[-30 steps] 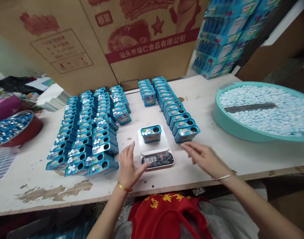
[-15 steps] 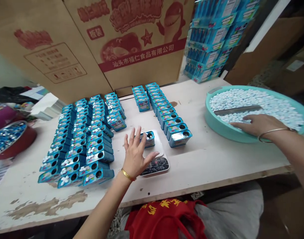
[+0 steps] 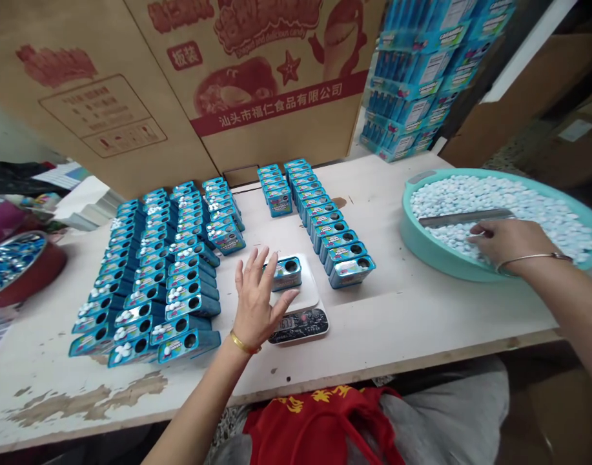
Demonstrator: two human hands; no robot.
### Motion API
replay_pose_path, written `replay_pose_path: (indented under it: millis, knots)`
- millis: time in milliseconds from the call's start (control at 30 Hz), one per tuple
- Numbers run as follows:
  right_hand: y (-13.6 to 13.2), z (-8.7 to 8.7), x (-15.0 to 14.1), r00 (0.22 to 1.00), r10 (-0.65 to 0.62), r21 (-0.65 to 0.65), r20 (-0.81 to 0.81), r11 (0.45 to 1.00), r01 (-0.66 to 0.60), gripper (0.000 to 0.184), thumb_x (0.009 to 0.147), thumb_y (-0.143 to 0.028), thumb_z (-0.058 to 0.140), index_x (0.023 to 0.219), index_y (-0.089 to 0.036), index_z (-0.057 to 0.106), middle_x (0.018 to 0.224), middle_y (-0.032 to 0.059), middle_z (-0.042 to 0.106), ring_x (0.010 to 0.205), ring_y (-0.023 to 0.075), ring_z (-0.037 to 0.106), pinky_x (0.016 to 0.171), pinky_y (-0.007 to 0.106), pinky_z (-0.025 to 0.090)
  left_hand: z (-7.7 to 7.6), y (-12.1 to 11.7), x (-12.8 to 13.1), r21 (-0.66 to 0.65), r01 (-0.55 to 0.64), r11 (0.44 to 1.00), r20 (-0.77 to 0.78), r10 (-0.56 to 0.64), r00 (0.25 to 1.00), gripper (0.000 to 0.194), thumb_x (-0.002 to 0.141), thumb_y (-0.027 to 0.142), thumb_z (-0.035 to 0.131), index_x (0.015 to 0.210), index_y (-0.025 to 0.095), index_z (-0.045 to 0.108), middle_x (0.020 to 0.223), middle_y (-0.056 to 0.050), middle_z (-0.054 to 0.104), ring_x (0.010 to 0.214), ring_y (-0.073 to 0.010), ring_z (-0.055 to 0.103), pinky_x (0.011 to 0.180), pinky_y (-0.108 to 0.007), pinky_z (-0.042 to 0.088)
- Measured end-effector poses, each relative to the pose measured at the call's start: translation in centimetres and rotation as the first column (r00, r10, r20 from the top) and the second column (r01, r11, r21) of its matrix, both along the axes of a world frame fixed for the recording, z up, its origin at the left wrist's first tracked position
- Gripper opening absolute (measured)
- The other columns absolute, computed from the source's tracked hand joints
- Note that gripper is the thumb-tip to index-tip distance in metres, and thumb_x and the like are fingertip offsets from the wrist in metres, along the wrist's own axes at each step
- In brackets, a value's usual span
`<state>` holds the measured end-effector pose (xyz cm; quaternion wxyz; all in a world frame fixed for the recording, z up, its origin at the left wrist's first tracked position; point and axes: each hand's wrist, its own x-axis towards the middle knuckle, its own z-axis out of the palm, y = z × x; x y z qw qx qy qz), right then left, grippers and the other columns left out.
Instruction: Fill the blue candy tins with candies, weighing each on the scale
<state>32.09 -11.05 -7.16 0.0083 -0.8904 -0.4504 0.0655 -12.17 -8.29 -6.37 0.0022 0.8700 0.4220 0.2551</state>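
On the white digital scale [image 3: 311,289] stands a blue candy tin [image 3: 290,274], upright, with a dark round hole in its top. My left hand [image 3: 257,296] is spread open beside the tin, its fingers covering the tin's left end. Whether they touch it I cannot tell. Over at the right, my right hand [image 3: 511,242] reaches into a turquoise basin [image 3: 434,258] of small white and pale blue candies [image 3: 542,190]. Its fingers are bent and close together at the candies; what they pinch, if anything, is hidden. A flat metal bar [image 3: 465,217] lies on the candies just beyond that hand.
Rows of blue tins [image 3: 189,303] with white candies on their tops stand at left. More tins [image 3: 351,270] line up right of the scale. Behind are a large cardboard box [image 3: 276,139] and stacked blue packs [image 3: 412,84]. A red bowl [image 3: 48,258] sits far left.
My right hand has gone from near the right row of tins into the basin, and its fingers have curled. My left hand has stayed open by the scale. The view has swung right.
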Motion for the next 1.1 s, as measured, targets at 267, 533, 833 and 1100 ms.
replay_pose_path:
  millis: [267,533,833,1100]
  knots:
    - [-1.0,1.4,0.3,0.993,-0.118,0.290,-0.014,0.950,0.117,0.024,0.060,-0.004,0.071,0.047,-0.019,0.059,0.055,0.0078,0.057,0.044,0.0102,0.023,0.051,0.035,0.027,-4.2,-5.1,-4.9,-0.106,-0.109,0.988,0.074,0.117,0.990,0.055,0.089,0.036,0.051,0.138,0.021,0.032,0.136,-0.014,0.045,0.132,-0.0269,0.037,0.107,-0.046,0.032]
    - [0.6,6.6,-19.8,0.495,0.581,0.707,-0.646,0.700,0.101,0.019,0.071,-0.034,0.069,0.078,-0.016,0.066,0.060,0.0003,0.059,0.053,0.0113,0.053,0.056,0.029,0.044,-8.9,-8.9,-7.6,-0.191,-0.198,0.962,0.068,0.214,0.974,0.049,0.088,0.035,0.051,0.133,0.020,0.039,0.131,-0.013,0.050,0.124,-0.0255,0.045,0.100,-0.044,0.041]
    - [3.6,2.5,-27.0,0.373,0.698,0.683,-0.611,0.703,-0.198,0.018,0.077,-0.031,0.061,0.078,-0.015,0.068,0.073,0.0031,0.064,0.049,0.0098,0.053,0.049,0.026,0.045,-10.2,-9.7,-9.0,-0.210,-0.194,0.958,0.098,0.219,0.971,0.046,0.089,0.034,0.050,0.132,0.020,0.041,0.129,-0.012,0.051,0.122,-0.0247,0.047,0.100,-0.043,0.041]
    - [3.1,3.5,-26.5,0.434,0.686,0.716,-0.584,0.687,-0.125,0.013,0.076,-0.027,0.063,0.079,-0.016,0.069,0.068,0.0021,0.063,0.055,0.0103,0.051,0.051,0.024,0.042,-10.5,-9.7,-8.6,-0.232,-0.195,0.953,0.099,0.222,0.970,0.041,0.089,0.033,0.050,0.127,0.020,0.046,0.126,-0.012,0.054,0.120,-0.0245,0.048,0.102,-0.044,0.036]
